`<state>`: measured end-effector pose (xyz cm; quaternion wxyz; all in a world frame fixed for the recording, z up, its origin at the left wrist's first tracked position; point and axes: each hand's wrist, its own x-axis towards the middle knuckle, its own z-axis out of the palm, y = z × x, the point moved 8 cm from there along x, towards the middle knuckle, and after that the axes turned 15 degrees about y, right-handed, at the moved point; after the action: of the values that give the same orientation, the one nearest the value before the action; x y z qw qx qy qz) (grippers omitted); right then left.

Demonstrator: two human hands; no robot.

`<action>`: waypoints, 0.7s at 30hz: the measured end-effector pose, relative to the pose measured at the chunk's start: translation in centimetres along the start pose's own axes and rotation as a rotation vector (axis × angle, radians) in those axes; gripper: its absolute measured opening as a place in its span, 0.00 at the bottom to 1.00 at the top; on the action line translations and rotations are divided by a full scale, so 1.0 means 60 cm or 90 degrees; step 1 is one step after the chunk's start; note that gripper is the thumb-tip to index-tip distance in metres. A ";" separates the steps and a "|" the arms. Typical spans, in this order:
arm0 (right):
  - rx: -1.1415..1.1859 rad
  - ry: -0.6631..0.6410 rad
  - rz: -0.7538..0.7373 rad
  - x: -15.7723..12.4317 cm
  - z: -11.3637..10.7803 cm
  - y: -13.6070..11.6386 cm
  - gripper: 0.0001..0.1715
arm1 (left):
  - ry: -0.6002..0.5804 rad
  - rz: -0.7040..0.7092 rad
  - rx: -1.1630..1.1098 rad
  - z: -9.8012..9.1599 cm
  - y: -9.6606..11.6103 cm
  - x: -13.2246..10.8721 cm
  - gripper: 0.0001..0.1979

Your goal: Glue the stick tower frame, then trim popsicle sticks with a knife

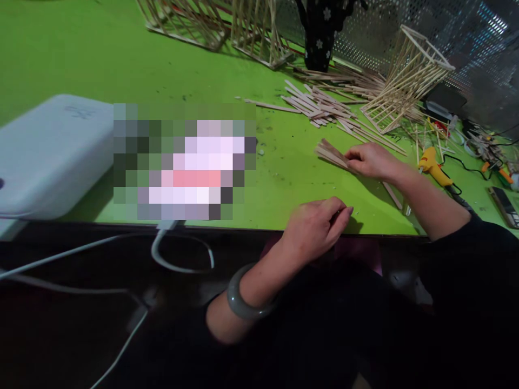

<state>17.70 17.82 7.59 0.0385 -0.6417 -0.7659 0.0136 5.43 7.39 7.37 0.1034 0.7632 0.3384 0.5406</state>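
Note:
My right hand [371,161] is closed on a small bundle of flat wooden craft sticks [331,153], whose ends fan out to the left above the green table [284,178]. Below the wrist of that hand, one more stick [391,194] lies at a slant. Near the table's front edge, my left hand [318,229] is curled with its fingers together, and no stick shows in it. Behind my right hand, a loose pile of craft sticks [320,105] spreads over the table. A yellow glue gun [433,166] lies just right of my right forearm.
Stick frames [409,81] stand at the back, beside a dark flowered object [318,32]. A white box-like device [57,156] occupies the left, next to a blurred-out patch. A white cable [156,251] loops past the front edge. Tools, wires and a phone-like object [503,206] crowd the right.

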 end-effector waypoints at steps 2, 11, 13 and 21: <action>-0.006 0.008 0.009 0.001 -0.001 0.000 0.17 | -0.005 -0.005 0.000 0.001 -0.001 0.000 0.16; -0.008 0.059 0.045 0.009 -0.008 0.018 0.15 | -0.024 -0.026 -0.005 0.005 -0.005 -0.001 0.16; -0.003 0.067 0.057 0.009 -0.010 0.022 0.15 | -0.029 -0.031 -0.004 0.005 -0.006 -0.001 0.17; 0.010 0.045 -0.003 -0.021 -0.002 -0.024 0.15 | -0.019 -0.025 -0.007 0.003 -0.004 0.000 0.16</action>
<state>16.50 16.35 7.75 0.0703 -0.6400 -0.7652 -0.0032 5.49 7.59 7.16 0.1231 0.7637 0.3486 0.5292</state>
